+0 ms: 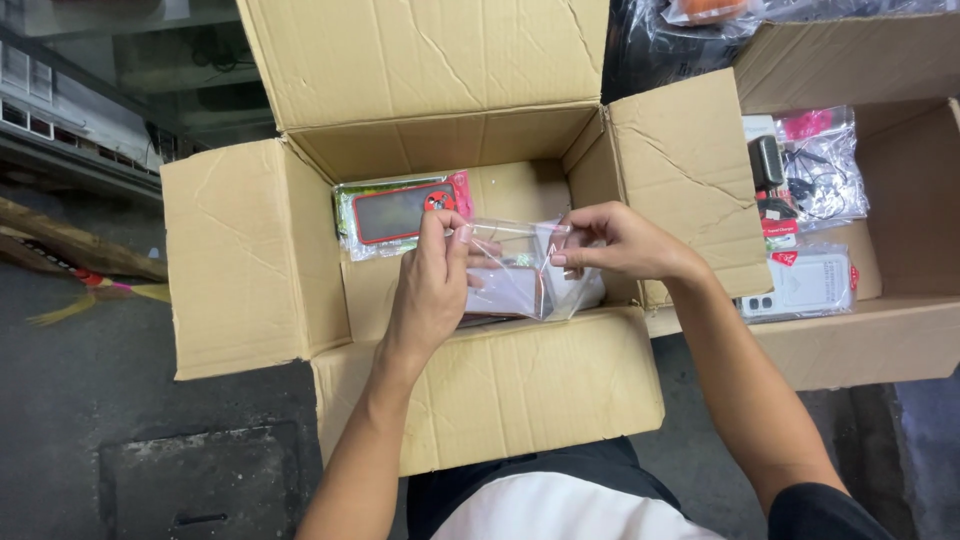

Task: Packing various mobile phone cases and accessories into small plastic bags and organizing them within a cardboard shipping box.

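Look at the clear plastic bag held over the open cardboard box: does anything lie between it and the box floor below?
Nothing visible does. The left hand and right hand pinch the clear bag by its top edge. The red-framed phone case lies behind it, against the back wall of the cardboard box.

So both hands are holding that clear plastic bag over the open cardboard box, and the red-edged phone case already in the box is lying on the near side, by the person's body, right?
Not quite. The head view shows the red-edged phone case at the far side of the open cardboard box, against its back wall. The rest holds: the left hand and right hand both hold the clear plastic bag over it.
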